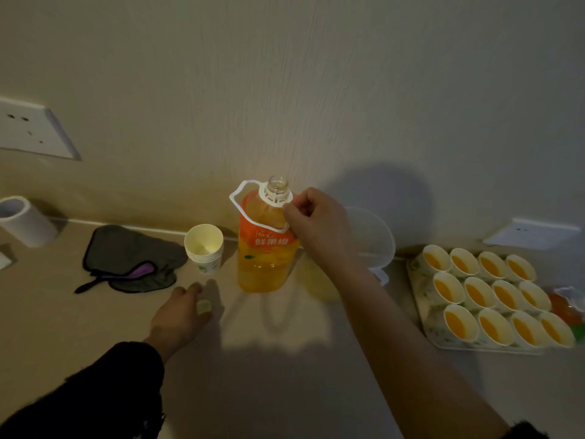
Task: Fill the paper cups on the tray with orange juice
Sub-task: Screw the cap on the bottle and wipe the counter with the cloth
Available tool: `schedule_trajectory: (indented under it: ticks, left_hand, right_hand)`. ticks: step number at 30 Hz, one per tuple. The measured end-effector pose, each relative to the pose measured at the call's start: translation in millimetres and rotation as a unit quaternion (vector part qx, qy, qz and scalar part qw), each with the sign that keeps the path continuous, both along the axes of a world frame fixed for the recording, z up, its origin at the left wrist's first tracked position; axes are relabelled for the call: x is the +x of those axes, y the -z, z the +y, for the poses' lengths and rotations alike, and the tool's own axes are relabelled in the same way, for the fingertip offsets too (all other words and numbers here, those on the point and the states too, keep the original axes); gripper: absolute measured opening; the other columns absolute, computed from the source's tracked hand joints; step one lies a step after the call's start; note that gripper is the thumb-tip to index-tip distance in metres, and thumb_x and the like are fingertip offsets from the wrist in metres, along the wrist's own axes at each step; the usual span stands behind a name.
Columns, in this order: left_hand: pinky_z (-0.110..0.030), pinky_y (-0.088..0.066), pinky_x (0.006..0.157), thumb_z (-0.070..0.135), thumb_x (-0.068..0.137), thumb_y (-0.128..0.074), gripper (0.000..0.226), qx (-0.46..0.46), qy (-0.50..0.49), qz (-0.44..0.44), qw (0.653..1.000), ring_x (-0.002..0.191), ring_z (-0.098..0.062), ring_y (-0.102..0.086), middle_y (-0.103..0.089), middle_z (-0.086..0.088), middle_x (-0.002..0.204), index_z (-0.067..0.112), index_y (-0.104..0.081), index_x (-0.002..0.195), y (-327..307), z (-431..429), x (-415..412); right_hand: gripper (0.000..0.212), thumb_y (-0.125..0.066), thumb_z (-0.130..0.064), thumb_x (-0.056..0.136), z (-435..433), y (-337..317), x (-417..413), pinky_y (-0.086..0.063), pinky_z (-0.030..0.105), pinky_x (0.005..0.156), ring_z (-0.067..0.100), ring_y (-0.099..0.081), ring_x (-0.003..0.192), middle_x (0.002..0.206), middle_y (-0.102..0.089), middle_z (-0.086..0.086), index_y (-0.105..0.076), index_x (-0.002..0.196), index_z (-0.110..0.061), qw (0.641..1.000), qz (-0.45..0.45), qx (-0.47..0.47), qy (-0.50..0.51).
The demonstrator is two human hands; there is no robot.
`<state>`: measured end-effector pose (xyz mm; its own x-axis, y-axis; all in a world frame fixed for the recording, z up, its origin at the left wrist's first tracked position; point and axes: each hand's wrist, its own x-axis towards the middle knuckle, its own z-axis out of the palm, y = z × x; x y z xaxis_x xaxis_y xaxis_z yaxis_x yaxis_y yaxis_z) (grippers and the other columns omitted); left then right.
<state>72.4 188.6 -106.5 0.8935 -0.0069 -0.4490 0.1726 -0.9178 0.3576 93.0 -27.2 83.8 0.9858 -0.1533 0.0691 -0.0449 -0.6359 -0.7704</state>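
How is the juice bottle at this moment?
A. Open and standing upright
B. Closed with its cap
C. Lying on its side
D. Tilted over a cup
A: the bottle stands on the counter with a bare mouth. The right hand grips its handle, and the left hand holds the cap low beside it.

My right hand [316,226] covers part of the handle on the bottle [266,261] and the plastic thing [375,239] behind it, the left edge cuts off the roll [22,221], and the orange packet [566,307] behind the tray [417,289] is too blurred to name.
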Motion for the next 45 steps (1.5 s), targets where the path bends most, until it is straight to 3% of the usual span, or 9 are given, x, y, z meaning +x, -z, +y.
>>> schedule_trajectory:
  ticks: [4,16,19,24,28,31,35,40,45]
  left_hand:
    - [-0.034,-0.045,0.078,0.037,0.09,-0.058,0.057,0.015,0.027,-0.002,1.0,0.101,-0.033,-0.058,-0.043,-0.012,0.12,0.015,-0.033,0.136,14.6,-4.8,5.0]
    - [-0.036,-0.046,0.076,0.03,0.093,-0.049,0.034,0.05,0.051,-0.045,0.996,0.098,-0.031,-0.057,-0.051,-0.012,0.109,0.011,-0.045,0.121,21.6,-7.7,18.9]
    - [-0.033,-0.047,0.071,0.038,0.085,-0.061,0.051,0.002,0.021,-0.093,0.995,0.098,-0.028,-0.06,-0.058,-0.009,0.113,0.016,-0.042,0.127,-4.6,-17.6,17.1]
    - [-0.035,-0.051,0.063,0.043,0.076,-0.069,0.055,-0.085,0.014,-0.172,0.981,0.082,-0.024,-0.063,-0.063,0.001,0.092,0.018,-0.038,0.115,-65.9,-42.5,0.7]
    - [-0.04,-0.054,0.063,0.041,0.072,-0.074,0.054,-0.173,0.004,-0.246,0.954,0.073,-0.016,-0.062,-0.061,0.01,0.084,0.028,-0.032,0.103,-117.4,-53.8,-18.8]
    - [-0.041,-0.052,0.065,0.047,0.068,-0.072,0.058,-0.215,0.044,-0.273,0.937,0.073,-0.011,-0.061,-0.06,0.013,0.081,0.032,-0.03,0.103,-148.1,-59.2,-32.8]
    - [-0.034,-0.051,0.066,0.044,0.067,-0.077,0.065,-0.218,0.084,-0.293,0.927,0.076,-0.005,-0.057,-0.057,0.016,0.082,0.033,-0.028,0.107,-176.0,-67.2,-42.0]
    - [-0.025,-0.044,0.064,0.04,0.066,-0.081,0.069,-0.195,0.115,-0.329,0.917,0.078,-0.002,-0.054,-0.053,0.02,0.083,0.036,-0.027,0.11,-189.4,-74.9,-45.6]
    - [-0.026,-0.039,0.077,0.041,0.065,-0.081,0.069,-0.181,0.137,-0.388,0.893,0.095,-0.012,-0.056,-0.052,0.021,0.091,0.021,-0.043,0.119,-191.4,-83.9,-43.8]
  right_hand:
    - [0.016,-0.058,-0.022,0.088,-0.8,-1.8,-1.1,-0.051,0.032,0.07,0.015,-0.061,0.074,0.072,-0.059,-0.005,-0.052,0.073,-0.024,1.0,-0.001,0.008,-0.001]
    - [0.013,-0.058,-0.022,0.088,-0.3,-2.1,-4.7,-0.051,0.034,0.072,0.017,-0.062,0.076,0.075,-0.062,-0.002,-0.054,0.076,-0.019,1.0,-0.007,0.021,-0.011]
    - [0.01,-0.057,-0.024,0.09,-1.1,-2.5,-5.3,-0.051,0.033,0.07,0.016,-0.062,0.075,0.074,-0.062,-0.003,-0.057,0.08,-0.019,0.999,-0.019,0.019,-0.017]
    - [0.009,-0.051,-0.027,0.095,-4.0,-4.3,-11.0,-0.051,0.034,0.07,0.016,-0.06,0.073,0.073,-0.059,-0.004,-0.05,0.09,-0.02,0.998,-0.041,0.048,0.019]
    - [0.015,-0.053,-0.021,0.092,-14.8,-14.6,-13.9,-0.055,0.039,0.071,0.024,-0.064,0.072,0.076,-0.065,0.007,-0.052,0.079,-0.015,0.996,0.061,0.063,0.003]
    - [0.011,-0.057,-0.009,0.09,-26.5,-17.8,-22.6,-0.057,0.037,0.066,0.022,-0.064,0.066,0.07,-0.067,0.009,-0.062,0.08,-0.007,0.956,0.226,0.132,-0.136]
    - [0.023,-0.06,-0.03,0.09,-35.8,-4.1,-35.6,-0.057,0.036,0.079,0.018,-0.069,0.078,0.082,-0.072,0.005,-0.066,0.095,-0.009,0.873,0.341,0.23,-0.264]
    - [0.056,-0.076,-0.031,0.07,-44.6,8.9,-39.4,-0.058,0.029,0.075,0.017,-0.071,0.086,0.095,-0.072,0.009,-0.057,0.113,0.001,0.777,0.342,0.423,-0.316]
    - [0.066,-0.089,-0.028,0.058,-51.5,17.3,-35.1,-0.057,0.025,0.071,0.017,-0.07,0.084,0.094,-0.071,0.009,-0.057,0.109,-0.002,0.755,0.313,0.501,-0.285]
